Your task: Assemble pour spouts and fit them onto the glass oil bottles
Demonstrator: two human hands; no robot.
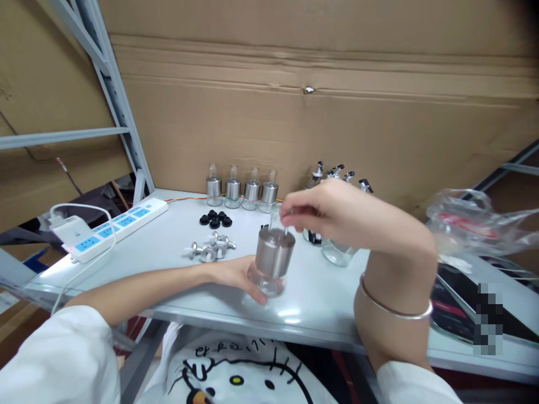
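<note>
A clear glass bottle (275,252) with a brushed metal sleeve around its body is slightly tilted near the table's front edge. My left hand (242,275) grips its lower glass part, thumb in front and fingers mostly hidden behind. At the top, my right hand (309,210) has its fingers closed on the bottle's narrow neck; whether they also hold something small is hidden. Left of the bottle lie several metal pourer spouts (213,247), and behind these a cluster of black caps (215,219).
Several similar sleeved bottles (233,188) stand in a row along the cardboard wall (295,123). Bottles with black-tipped pourers (315,175) are partly hidden behind my right arm. A white power strip (118,230) runs along the left; a clear plastic bag (475,224) lies right.
</note>
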